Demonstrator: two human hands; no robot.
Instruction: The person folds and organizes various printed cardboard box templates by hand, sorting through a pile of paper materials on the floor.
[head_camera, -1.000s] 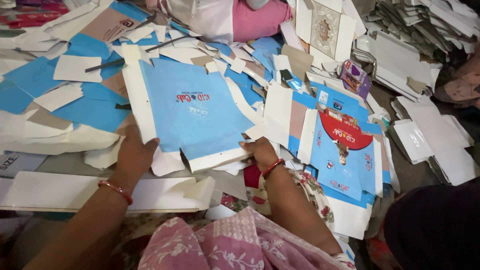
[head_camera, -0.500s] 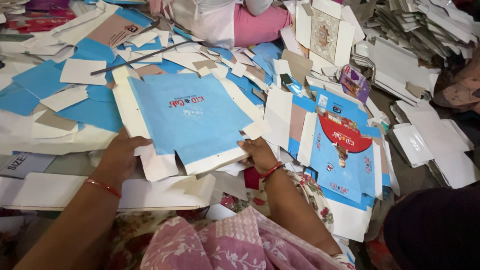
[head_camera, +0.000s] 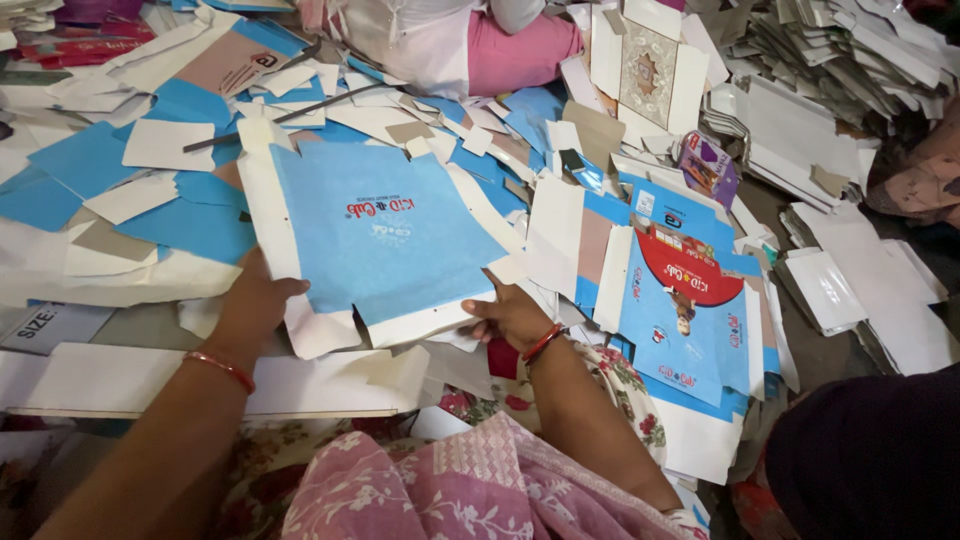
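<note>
A flat blue and white cardboard box blank (head_camera: 385, 235) is lifted slightly over a heap of similar sheets. My left hand (head_camera: 250, 305) grips its near left edge, thumb on top. At the near right corner, my right hand (head_camera: 515, 315) holds it from underneath. Both wrists wear red bangles. To the right lies another flat blank with a red and blue print (head_camera: 685, 300).
Blue and white card scraps (head_camera: 130, 170) cover the floor on the left. A long white strip (head_camera: 110, 380) lies by my left arm. Stacks of white card (head_camera: 830, 60) sit at the back right. Another person in pink and white (head_camera: 470, 45) sits opposite.
Both hands have lifted the blue blank and shifted it a little to the left and towards me; my left hand now grips its edge instead of pressing on it.
</note>
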